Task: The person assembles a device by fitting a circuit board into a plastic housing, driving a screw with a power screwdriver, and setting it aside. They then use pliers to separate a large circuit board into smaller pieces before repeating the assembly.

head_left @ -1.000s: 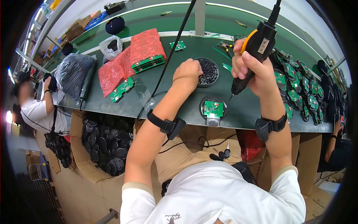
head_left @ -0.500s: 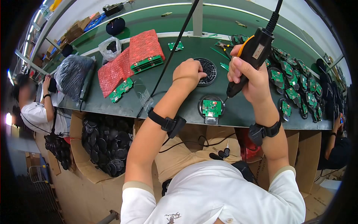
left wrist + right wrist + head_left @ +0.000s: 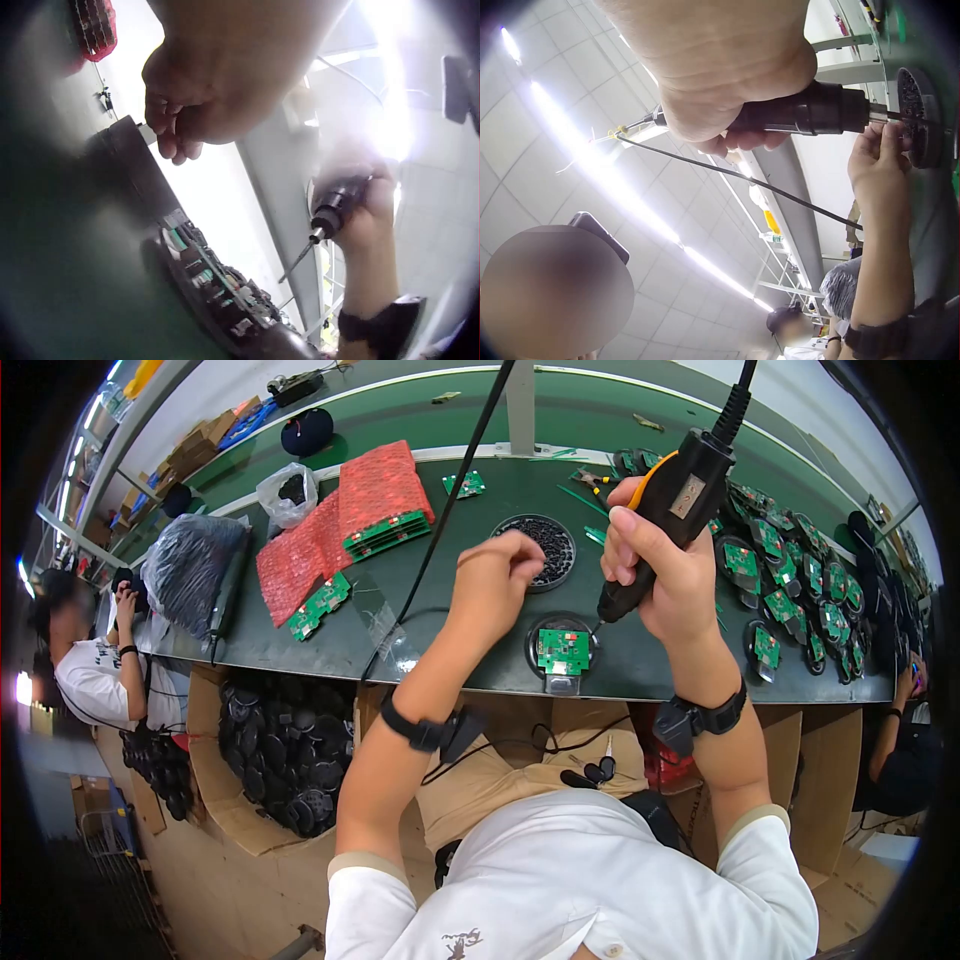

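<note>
My right hand (image 3: pixel 668 575) grips a black electric screwdriver (image 3: pixel 690 490) with an orange lever, its bit slanting down to the right edge of a round black housing (image 3: pixel 591 645). A green circuit board (image 3: pixel 563 650) lies on that housing near the table's front edge. Beside the round dish (image 3: pixel 573 567) of small black screws is my left hand (image 3: pixel 490 588), its fingers curled and thumb against the index finger. I cannot tell whether a screw sits between those fingertips. In the right wrist view, the left hand (image 3: pixel 881 169) overlaps the screwdriver's tip end.
Many housings with green boards (image 3: pixel 785 605) are heaped at right. Red bubble wrap (image 3: pixel 385 485) and stacked boards (image 3: pixel 385 535) lie at left. Pliers (image 3: pixel 590 478) lie behind the dish. A black cable (image 3: pixel 440 525) crosses the view. A box of black parts (image 3: pixel 280 750) stands below the table.
My left hand has drawn back from the dish toward the front left. The screwdriver has come down and left, its bit now at the edge of the housing.
</note>
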A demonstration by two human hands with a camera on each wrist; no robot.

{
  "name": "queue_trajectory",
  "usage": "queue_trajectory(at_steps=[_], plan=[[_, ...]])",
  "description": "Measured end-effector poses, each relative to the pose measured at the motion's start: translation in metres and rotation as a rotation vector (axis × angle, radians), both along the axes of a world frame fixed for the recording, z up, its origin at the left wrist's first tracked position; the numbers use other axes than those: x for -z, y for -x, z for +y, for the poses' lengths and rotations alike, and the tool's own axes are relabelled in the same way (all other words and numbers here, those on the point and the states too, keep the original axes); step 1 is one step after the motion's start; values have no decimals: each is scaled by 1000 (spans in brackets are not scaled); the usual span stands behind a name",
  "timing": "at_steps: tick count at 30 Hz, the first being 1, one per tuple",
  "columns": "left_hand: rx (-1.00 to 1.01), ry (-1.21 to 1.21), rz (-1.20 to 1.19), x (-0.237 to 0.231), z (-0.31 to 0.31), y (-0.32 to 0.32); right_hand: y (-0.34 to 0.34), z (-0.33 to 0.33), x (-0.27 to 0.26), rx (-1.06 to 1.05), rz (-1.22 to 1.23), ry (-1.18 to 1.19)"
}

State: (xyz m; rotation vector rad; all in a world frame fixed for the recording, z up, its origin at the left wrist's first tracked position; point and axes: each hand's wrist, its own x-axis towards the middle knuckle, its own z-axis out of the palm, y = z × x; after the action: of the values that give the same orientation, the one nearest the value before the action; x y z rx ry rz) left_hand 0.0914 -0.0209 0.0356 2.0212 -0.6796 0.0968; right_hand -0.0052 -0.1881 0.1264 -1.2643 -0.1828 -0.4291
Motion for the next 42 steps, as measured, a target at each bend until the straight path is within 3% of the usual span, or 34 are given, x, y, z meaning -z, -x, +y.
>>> queue_trajectory(at_steps=[2,7,9,18,24,35,42], plan=[[124,117,84,2,12,25,0,3,-2,3,-15,-25],[126,95,151,9,24,69,-5,17,-2,-10,-47,-64],[134,229,208,8,24,76,-7,22,-1,-28,-39,-91],[149,255,133,16,27,76,-9,31,-2,-15,-72,-110],[151,259,155,17,27,77,-7,31,-1,-5,-64,0],[71,241,158,12,24,83,-7,30,1,-9,-96,-80],[54,175,14,17,24,84,-7,30,5,-7,-78,-71]])
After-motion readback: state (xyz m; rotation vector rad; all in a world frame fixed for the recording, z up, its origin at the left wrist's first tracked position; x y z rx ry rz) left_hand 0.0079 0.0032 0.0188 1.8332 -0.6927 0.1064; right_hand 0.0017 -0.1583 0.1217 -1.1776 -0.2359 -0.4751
